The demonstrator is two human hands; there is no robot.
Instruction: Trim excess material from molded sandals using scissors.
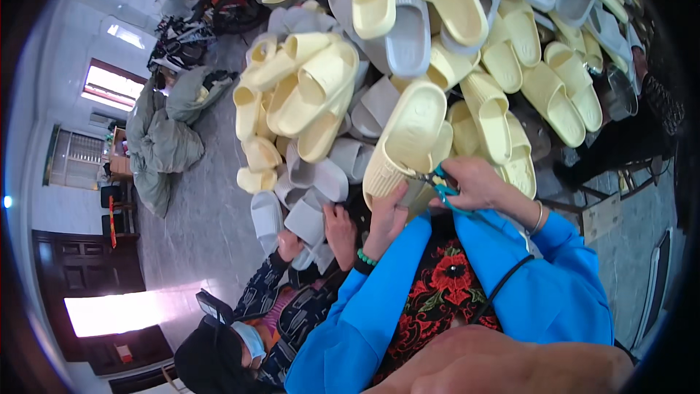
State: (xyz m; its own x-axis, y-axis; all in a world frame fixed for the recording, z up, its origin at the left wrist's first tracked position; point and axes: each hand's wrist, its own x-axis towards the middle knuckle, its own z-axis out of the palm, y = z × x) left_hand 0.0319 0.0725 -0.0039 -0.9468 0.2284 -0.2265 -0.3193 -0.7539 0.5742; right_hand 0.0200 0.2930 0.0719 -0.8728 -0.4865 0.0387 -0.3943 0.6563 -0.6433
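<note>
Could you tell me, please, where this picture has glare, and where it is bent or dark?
In the head view, the window and a bright patch at lower left are washed out; the left wall bends toward a black rim; the yellow slipper in the left hand shows clearly, without strong glare.

Yellow slipper (413,118) matt, foam-like; strap (383,174) ribbed; teal handles (443,190) smooth plastic; grey floor (211,222) glossy.

I see a slipper (410,120) in the worker's left hand (386,217), scissors (445,191) in the right hand (477,182) just beside it. The slipper pile (321,91) spreads ahead; a co-worker (295,325) is close at left, sacks (166,138) farther left on the floor (197,241), bicycles (181,42) behind them.
</note>
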